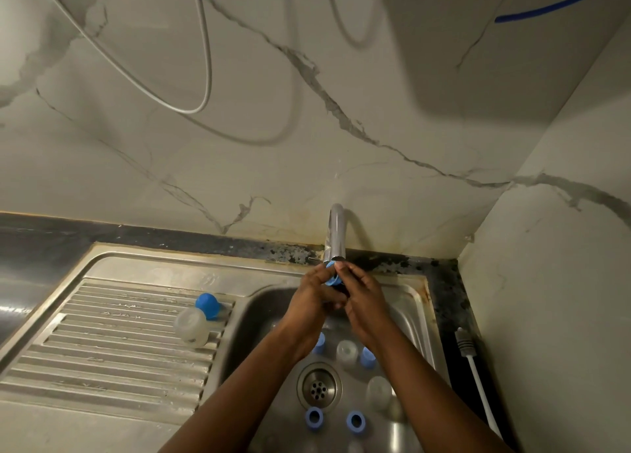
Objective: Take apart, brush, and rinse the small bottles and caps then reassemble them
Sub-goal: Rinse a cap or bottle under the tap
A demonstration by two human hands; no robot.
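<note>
Both hands meet under the faucet spout [336, 234] over the sink basin. My left hand [316, 293] and my right hand [362, 297] together grip a blue cap [330, 276], with a dark part beside it that I cannot identify. On the basin floor lie several blue caps [314, 417] [355, 421] [368, 356] and clear small bottles [347, 350] [378, 392]. On the ribbed drainboard lies a clear bottle [192, 326] with a blue cap [207, 305] behind it.
The steel sink [415, 302] has a drain [319, 386] in the middle of its basin. The drainboard [112, 346] extends to the left. A white cable with a grey plug [466, 345] lies on the dark counter at right. Marble wall rises behind.
</note>
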